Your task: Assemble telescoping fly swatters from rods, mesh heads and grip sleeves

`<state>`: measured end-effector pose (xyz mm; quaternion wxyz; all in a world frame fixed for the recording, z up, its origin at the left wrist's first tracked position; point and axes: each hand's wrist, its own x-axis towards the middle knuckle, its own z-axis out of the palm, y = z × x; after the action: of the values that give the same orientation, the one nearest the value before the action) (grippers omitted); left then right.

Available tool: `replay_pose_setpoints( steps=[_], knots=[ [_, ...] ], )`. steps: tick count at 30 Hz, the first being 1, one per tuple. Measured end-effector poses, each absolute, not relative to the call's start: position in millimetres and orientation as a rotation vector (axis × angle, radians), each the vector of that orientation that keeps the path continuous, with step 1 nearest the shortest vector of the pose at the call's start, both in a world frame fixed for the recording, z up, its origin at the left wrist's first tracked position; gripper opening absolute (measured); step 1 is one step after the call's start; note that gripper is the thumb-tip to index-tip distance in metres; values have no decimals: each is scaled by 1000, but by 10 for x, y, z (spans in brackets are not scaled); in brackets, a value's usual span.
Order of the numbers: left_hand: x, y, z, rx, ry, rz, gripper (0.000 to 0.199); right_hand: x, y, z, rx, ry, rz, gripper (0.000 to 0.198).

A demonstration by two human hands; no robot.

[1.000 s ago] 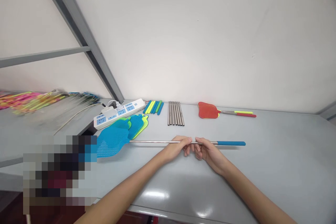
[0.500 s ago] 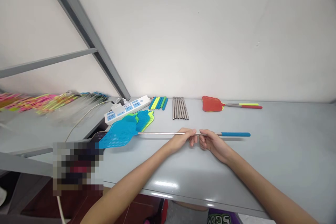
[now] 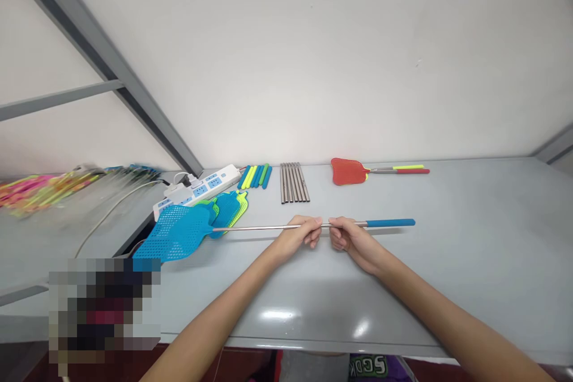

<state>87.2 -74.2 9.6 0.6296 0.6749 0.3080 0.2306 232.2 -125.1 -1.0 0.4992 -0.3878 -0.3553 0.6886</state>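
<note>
A blue fly swatter (image 3: 176, 233) with a long metal rod and a blue grip (image 3: 390, 223) lies crosswise in both hands, its mesh head to the left. My left hand (image 3: 302, 234) pinches the rod near its middle. Just to the right, my right hand (image 3: 347, 235) is closed on the same rod, close to the blue grip. Beyond the hands, several metal rods (image 3: 294, 182) lie side by side. Left of them are several blue, yellow and green grips (image 3: 255, 176). More mesh swatter heads (image 3: 230, 208), blue and yellow-green, lie partly under the held one.
A white power strip (image 3: 206, 188) with plugs and a cable stands behind the swatter heads. At the back right lies a red swatter (image 3: 349, 172) with a second, yellow-handled one. Bagged colourful items (image 3: 58, 188) lie at far left, past a grey metal frame (image 3: 134, 108).
The camera view has shifted, so most things appear further left. Both hands keep hold of the swatter's rod, and its head end now tilts slightly lower in view.
</note>
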Motion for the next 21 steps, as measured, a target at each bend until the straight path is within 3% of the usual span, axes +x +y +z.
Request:
replay_pose_setpoints(
  steps=[21],
  knots=[
    [808,-677,187,1616,782,497,40,2415,-1214,-18,-928,-800,1615,31]
  ],
)
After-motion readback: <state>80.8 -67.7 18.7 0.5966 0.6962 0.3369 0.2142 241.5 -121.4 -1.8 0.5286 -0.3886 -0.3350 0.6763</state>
